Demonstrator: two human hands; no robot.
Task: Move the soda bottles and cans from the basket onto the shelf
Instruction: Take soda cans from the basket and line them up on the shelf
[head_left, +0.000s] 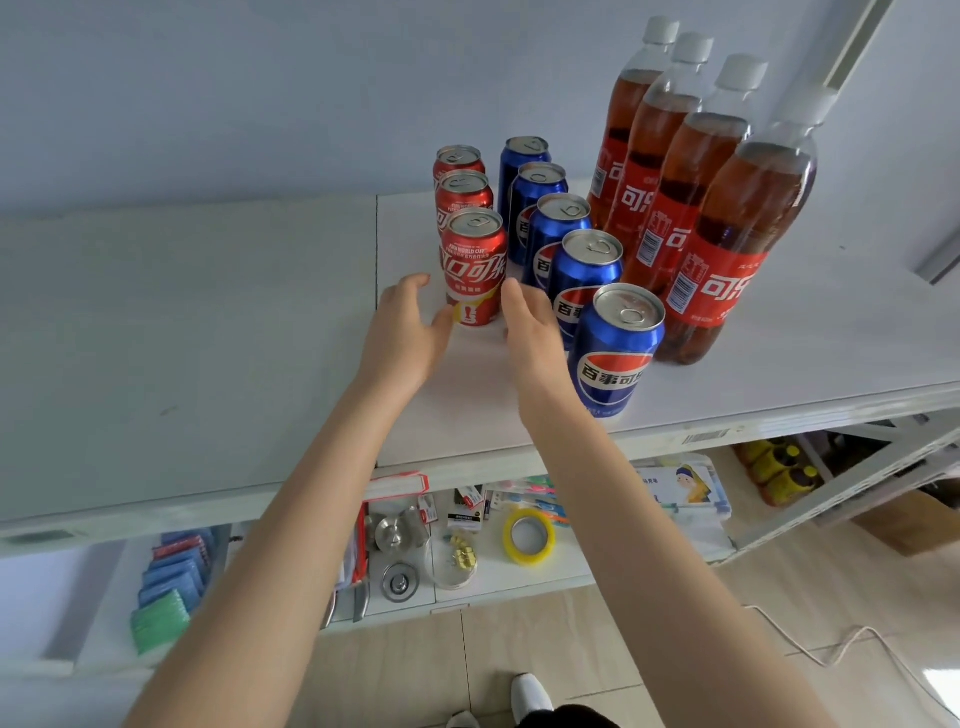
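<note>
Wood-look floor (519, 649) along the bottom edge, white shoe (530, 693) at bottom center, pale cord (831, 654) at lower right. Above that, lower shelf (519, 577) carries a yellow tape roll (528, 536), round metal parts (397, 535), and blue and green packets (166, 587) at lower left.

Both bare forearms run up from the bottom to the white top shelf (208, 338). Mid-frame, left hand (402, 338) and right hand (535, 338) flank the front red can (475, 260). Both hands are released, fingers loosely extended, gripping nothing. Left thumb sits at the can's lower left edge, right fingertips just beside its right side; contact or small gap, cannot tell. That can stands upright on the top shelf, just right of the seam between two shelf boards.

Right of the right wrist, the nearest blue can (613, 353) stands close to the shelf's front edge. Four other blue cans (566, 228) line up behind it, diagonal up-left toward the wall. Two other red cans (464, 195) stand behind the front one on the same diagonal, left of the blue row. Four cola bottles (743, 244) with red labels and white caps form a third row right of the blue cans, reaching the upper right. Pale blue wall (260, 78) fills the upper left.
</note>
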